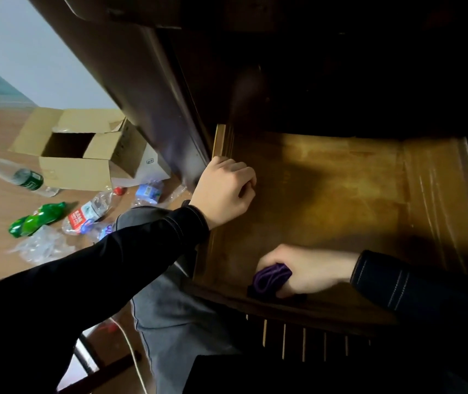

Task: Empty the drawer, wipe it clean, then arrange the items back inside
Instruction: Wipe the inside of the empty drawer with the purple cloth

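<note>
Nearest: grey trousers (170,322) across the lap, just below the front of the drawer (326,194), which is pulled out from the dark bench (147,95). Right grip (298,268), dark sleeve, is curled round a folded purple cloth (272,277) & presses it on the drawer bottom at the near edge, toward the left corner. Left grip (224,189) sits further in, fingers curled over the top of the drawer's left wall, holding it. Drawer bottom is worn yellow-brown wood. Beyond, on the floor to the left: crumpled clear plastic (42,245), green bottle (38,218), red-label bottle (87,213), green-label bottle (16,173), then an open cardboard box (85,146) furthest.
</note>
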Demonstrator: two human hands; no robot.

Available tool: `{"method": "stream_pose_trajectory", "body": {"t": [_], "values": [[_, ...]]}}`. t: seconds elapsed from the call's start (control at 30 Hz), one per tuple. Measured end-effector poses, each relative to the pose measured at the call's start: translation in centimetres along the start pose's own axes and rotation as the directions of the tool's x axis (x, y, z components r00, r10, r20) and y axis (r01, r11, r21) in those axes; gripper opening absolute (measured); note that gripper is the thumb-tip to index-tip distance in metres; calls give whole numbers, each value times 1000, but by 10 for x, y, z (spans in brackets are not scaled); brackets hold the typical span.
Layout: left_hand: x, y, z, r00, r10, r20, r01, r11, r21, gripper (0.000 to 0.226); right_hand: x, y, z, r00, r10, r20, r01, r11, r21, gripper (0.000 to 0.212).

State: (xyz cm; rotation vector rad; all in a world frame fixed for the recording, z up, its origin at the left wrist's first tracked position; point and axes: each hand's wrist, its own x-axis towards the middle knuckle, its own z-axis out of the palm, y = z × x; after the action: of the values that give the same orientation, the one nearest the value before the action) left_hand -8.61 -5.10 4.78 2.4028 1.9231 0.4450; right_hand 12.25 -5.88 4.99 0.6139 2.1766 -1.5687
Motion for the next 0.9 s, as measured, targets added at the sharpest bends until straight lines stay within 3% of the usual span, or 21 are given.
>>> {"method": "stream_pose_trajectory", "body": {"t": [0.17,0.3,0.53,0.67,0.83,0.9], "values": [[1,1,-1,1000,-4,2,4,1000,24,12,-10,4,-18,994,-32,107,28,999,40,29],[1,2,-2,1000,1,4,-1,998,60,12,7,5,-2,998,19,65,-14,997,-79,23],[1,0,3,1000,3,4,-3,999,44,14,-3,11,-24,980,9,199,14,994,-112,29],[2,1,2,1000,-8,13,7,999,49,12,21,11,-1,981,116,153,-83,975,-207,23],[2,0,1,1000,1,18,-2,999,51,13,4,19,-27,935,173,310,-73,948,-309,26],[2,-1,2,1000,10,10,-11,999,46,12,1,21,-27,939,186,291,-95,949,-301,28]]}}
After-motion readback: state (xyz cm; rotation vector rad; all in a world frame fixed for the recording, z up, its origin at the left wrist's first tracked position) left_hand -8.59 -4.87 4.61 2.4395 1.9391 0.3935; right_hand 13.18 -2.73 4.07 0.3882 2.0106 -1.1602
